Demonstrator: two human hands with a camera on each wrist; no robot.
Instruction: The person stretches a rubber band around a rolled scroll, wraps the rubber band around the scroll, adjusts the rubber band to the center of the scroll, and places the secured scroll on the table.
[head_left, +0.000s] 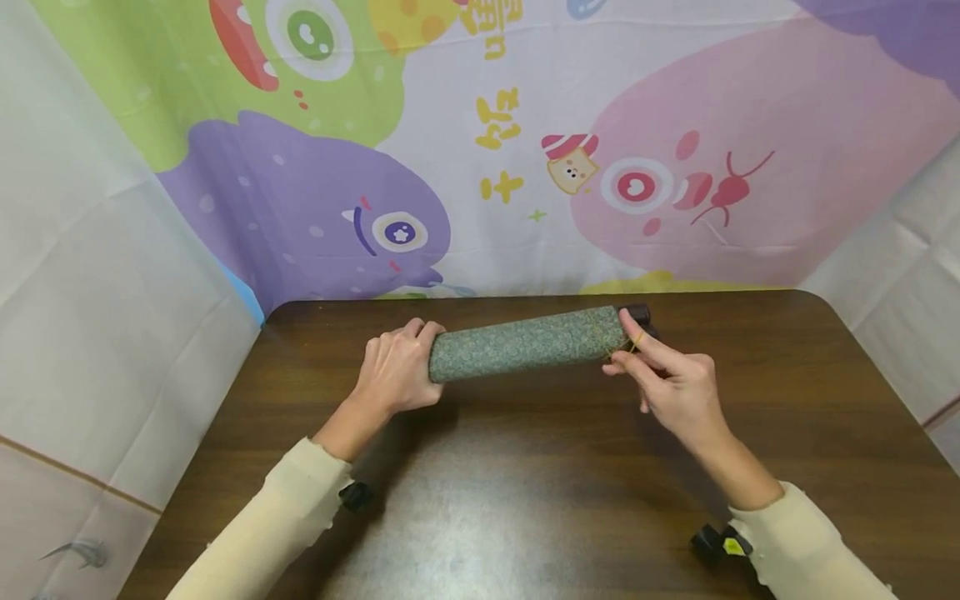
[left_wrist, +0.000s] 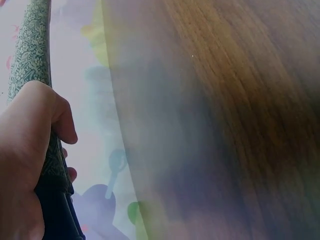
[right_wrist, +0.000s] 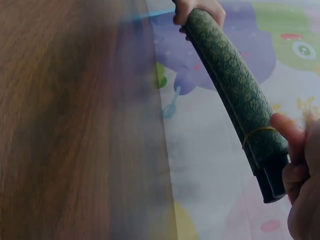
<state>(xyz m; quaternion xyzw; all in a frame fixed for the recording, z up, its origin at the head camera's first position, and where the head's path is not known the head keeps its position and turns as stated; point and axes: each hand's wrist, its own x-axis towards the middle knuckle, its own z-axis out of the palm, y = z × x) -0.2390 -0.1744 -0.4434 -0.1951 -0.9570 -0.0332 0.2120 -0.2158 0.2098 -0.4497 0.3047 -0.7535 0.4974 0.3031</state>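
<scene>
"What's closest in to your body?"

"My pale sleeves [head_left: 277,508], with a black device [head_left: 356,497] by each wrist. Past them come the hands."

"And how are the hands placed?"

"My left hand [head_left: 401,367] grips the green patterned roll [head_left: 525,342], thumb and fingers wrapped about its left part, close to the dark end that shows in the left wrist view. My right hand [head_left: 678,387] is at the other end, its fingers bent and holding the thin yellow band [right_wrist: 259,130]. Exactly which fingertips bear on it I can't tell."

"How does the roll lie?"

"Crosswise, spanning the space between my hands, its long axis running from left hand to right. It slants a little: the right end sits either farther off or higher than the left, I can't tell which. It looks held up above the table. The band goes round it near the right end, just short of the dark tips [right_wrist: 275,175] beside my right fingers. So the right hand is the nearer one to the band; the left is well apart from it, steadying the opposite end, as I judge it."

"Beyond that?"

"The brown table [head_left: 480,500] reaches out under both hands, and past its far edge hangs a cloth [head_left: 315,192] printed with cartoon monsters."
</scene>
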